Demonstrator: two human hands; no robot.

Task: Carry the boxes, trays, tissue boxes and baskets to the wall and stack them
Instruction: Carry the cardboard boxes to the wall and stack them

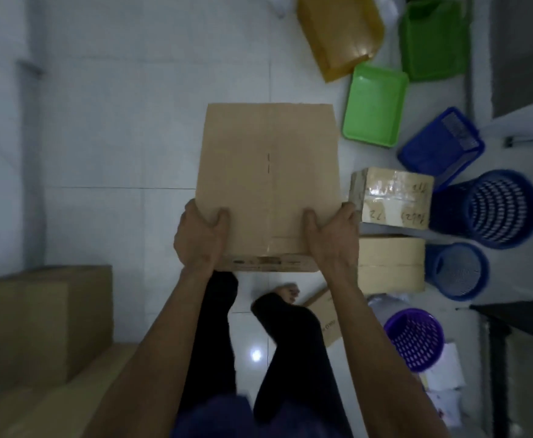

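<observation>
I hold a plain brown cardboard box (266, 172) in front of me above the white tiled floor. My left hand (200, 237) grips its near left corner and my right hand (333, 237) grips its near right corner, thumbs on top. At the lower left, a cardboard box (43, 324) sits on top of a wider flat box (69, 403) by the wall. To the right of my carried box lie a taped box (391, 197) and another brown box (391, 265).
On the floor at right stand a green tray (375, 104), a green basket (434, 39), a yellow bin (341, 33), blue baskets (442, 147) (502, 208) (458, 271) and a purple basket (417, 338). A small box (325, 314) lies near my feet. Dark furniture (521, 343) lines the right edge.
</observation>
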